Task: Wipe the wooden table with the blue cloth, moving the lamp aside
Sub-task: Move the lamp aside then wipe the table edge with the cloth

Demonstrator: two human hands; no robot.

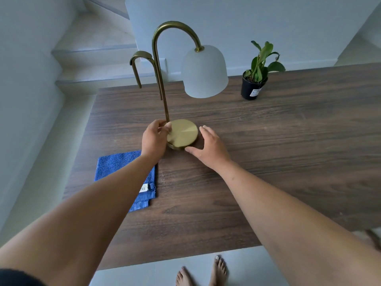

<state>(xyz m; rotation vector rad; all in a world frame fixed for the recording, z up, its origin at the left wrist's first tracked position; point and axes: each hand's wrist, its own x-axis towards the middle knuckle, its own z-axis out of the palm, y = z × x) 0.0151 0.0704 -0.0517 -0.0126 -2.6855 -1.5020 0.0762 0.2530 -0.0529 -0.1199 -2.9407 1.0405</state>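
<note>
Left hand (155,139) gripping the lamp (182,132) at its base edge, right hand (210,145) spread wide beside the base, thumb touching; blue cloth (123,166) folded on wooden table (268,151), left.

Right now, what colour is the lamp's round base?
Brass gold, matte; lamp base shows best in the head view.

Far right: small potted plant (255,79), green leaves, black plastic pot with white label. Far left: pale steps (97,52) rising beside white wall (268,21). Near: light tiled floor (144,273).
</note>
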